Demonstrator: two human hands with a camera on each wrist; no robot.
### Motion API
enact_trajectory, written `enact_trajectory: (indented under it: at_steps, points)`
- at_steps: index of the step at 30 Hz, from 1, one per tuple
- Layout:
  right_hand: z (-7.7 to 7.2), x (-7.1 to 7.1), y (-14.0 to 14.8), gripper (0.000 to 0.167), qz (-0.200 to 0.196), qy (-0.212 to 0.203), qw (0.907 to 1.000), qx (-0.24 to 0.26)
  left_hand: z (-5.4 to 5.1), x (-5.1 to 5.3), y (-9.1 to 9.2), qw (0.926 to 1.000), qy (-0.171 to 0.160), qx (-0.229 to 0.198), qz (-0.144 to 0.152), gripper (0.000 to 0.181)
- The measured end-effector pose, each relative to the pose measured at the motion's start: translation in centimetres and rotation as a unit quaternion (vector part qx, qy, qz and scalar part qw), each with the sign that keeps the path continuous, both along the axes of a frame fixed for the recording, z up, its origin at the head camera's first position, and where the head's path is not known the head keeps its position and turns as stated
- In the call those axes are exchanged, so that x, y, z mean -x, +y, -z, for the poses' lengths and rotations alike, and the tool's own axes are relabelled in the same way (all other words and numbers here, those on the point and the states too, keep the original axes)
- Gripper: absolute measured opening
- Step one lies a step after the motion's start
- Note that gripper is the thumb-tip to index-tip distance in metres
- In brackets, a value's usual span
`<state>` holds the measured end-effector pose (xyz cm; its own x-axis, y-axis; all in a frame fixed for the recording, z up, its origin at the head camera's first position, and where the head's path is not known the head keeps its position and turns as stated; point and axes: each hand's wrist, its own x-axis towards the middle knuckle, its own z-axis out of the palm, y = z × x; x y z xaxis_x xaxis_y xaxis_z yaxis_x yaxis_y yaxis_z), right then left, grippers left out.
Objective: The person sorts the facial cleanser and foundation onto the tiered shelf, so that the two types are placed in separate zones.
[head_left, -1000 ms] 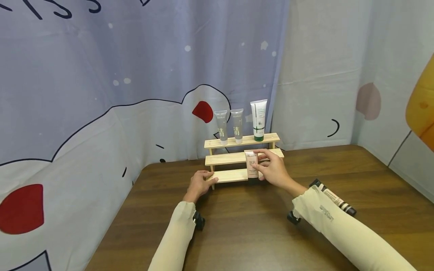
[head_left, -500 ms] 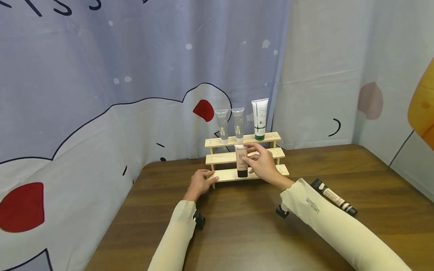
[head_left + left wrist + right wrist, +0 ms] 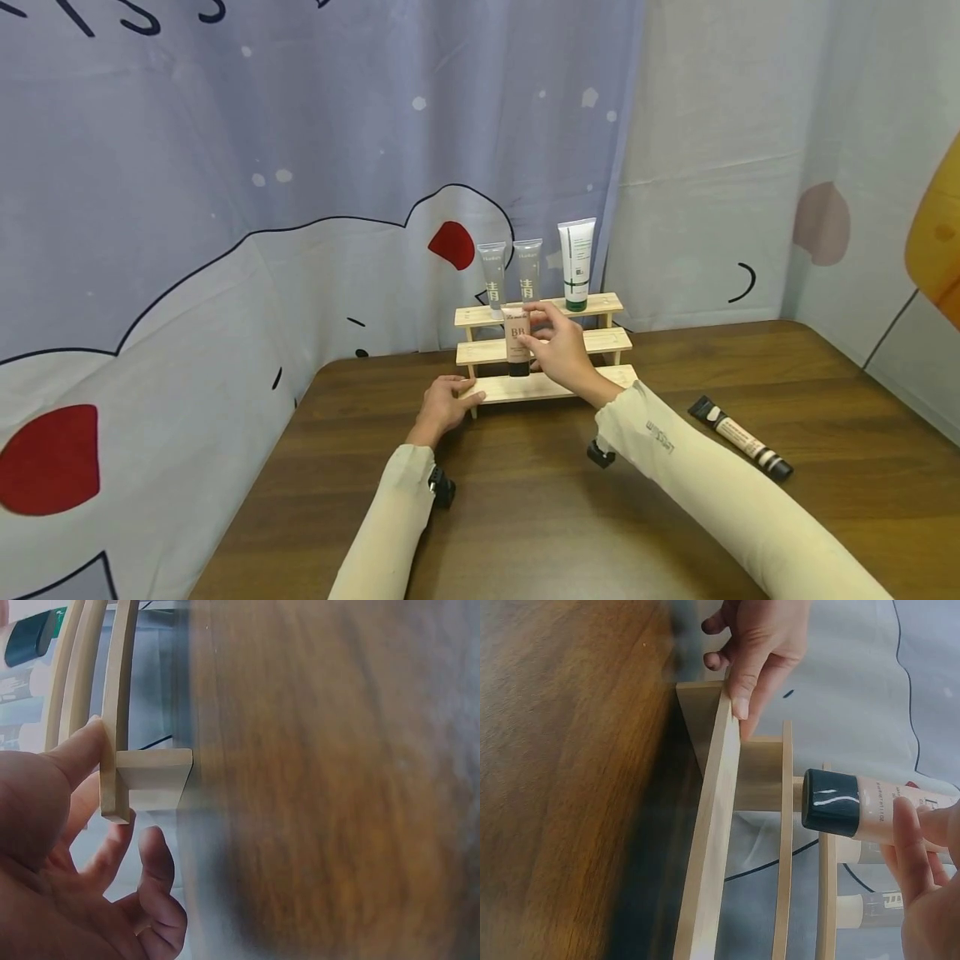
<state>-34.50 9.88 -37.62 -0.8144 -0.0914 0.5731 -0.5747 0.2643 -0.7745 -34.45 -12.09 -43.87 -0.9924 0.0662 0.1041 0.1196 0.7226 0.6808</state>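
Note:
My right hand [image 3: 561, 346] pinches a pink BB cream tube [image 3: 517, 340], black cap down, held upright in front of the middle tier of a small wooden stepped rack [image 3: 555, 385]. In the right wrist view the tube's black cap [image 3: 831, 802] hangs apart from the shelf boards. At the rack's left end my left hand [image 3: 442, 406] grips the lowest board, thumb on top and fingers beneath, as the left wrist view shows on the board end [image 3: 115, 791]. Two grey tubes [image 3: 492, 271] and a white tube with a green cap [image 3: 577, 262] stand on the top tier.
A black and cream tube [image 3: 741, 437] lies on the brown wooden table [image 3: 510, 517], right of the rack and near my right sleeve. A printed curtain [image 3: 337, 292] hangs close behind the table.
The right hand has carried the BB cream tube left and upward, from in front of the lowest board to the middle tier. The left hand stays on the rack.

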Motion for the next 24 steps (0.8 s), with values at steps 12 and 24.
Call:
enact_trajectory:
  at_steps: [12,24]
  points:
    - [-0.3,1.8,-0.8,0.046,0.012,0.011,0.9998,0.012,0.1,0.0,-0.2,1.0,-0.001,-0.009,0.0,0.042]
    - [-0.2,3.1,-1.1,0.045,0.038,0.022,0.999,0.006,0.2,0.1,0.0,0.9998,0.003,-0.021,0.0,0.042]
